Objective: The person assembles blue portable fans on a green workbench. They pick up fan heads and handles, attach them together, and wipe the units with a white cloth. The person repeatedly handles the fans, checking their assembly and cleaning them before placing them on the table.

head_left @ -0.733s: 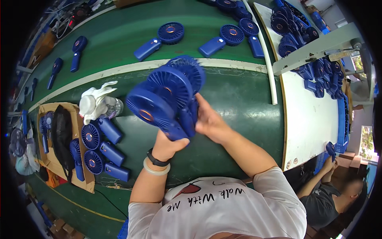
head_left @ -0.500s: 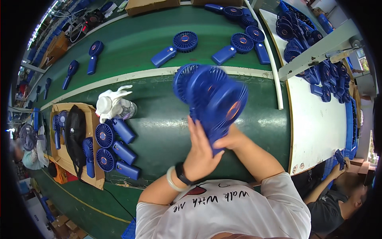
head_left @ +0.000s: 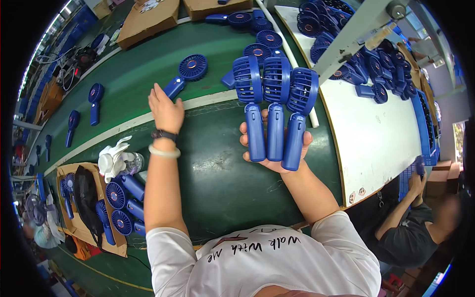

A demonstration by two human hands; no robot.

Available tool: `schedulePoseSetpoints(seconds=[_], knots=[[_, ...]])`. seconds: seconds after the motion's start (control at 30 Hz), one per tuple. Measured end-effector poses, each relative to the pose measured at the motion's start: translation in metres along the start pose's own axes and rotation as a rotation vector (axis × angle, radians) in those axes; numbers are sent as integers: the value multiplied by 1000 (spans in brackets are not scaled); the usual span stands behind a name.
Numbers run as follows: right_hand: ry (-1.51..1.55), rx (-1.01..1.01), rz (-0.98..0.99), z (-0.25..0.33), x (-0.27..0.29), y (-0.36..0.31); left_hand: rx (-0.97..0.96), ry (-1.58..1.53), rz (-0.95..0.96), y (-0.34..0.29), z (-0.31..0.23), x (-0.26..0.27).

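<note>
My right hand point(head_left: 275, 166) holds three blue handheld fans point(head_left: 276, 79) side by side, their handles across the palm and their round caged heads pointing away from me. My left hand point(head_left: 167, 113) stretches over the far edge strip with its fingers extended. Its fingertips are by the handle of another blue handheld fan point(head_left: 192, 68) lying on the green belt; whether they touch it I cannot tell. Beyond the held fans, more blue fans point(head_left: 268, 38) lie on the belt, partly hidden by them.
At left, a cardboard tray point(head_left: 122, 247) holds fans and a black pouch point(head_left: 85, 208). Beside it are several fans point(head_left: 116, 195) and a bottle point(head_left: 136, 162) with a white glove point(head_left: 118, 153). A white board point(head_left: 381, 143) at right carries piled fans point(head_left: 381, 64). A co-worker point(head_left: 410, 227) sits there.
Both hands were together around the bunch of fans. Now my left hand has let go and reached far left to the belt; my right hand alone holds the fans, spread out.
</note>
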State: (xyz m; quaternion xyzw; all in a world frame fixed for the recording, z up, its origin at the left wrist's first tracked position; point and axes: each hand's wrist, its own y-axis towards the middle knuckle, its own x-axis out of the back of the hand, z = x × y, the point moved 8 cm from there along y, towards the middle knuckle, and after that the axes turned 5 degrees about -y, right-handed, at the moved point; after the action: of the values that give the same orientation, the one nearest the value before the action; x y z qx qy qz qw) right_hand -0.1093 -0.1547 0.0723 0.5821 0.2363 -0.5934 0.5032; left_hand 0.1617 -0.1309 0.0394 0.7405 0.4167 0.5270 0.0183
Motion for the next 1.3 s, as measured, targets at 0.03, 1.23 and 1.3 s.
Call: schedulePoseSetpoints(seconds=[0.03, 1.23, 1.3], knots=[[4, 10, 4, 4, -1, -3, 91, 134, 98, 9, 12, -18], [-3240, 534, -793, 174, -43, -146, 469, 102, -713, -117, 219, 398], [-3197, 498, -743, 156, -28, -129, 642, 495, -725, -137, 314, 426]])
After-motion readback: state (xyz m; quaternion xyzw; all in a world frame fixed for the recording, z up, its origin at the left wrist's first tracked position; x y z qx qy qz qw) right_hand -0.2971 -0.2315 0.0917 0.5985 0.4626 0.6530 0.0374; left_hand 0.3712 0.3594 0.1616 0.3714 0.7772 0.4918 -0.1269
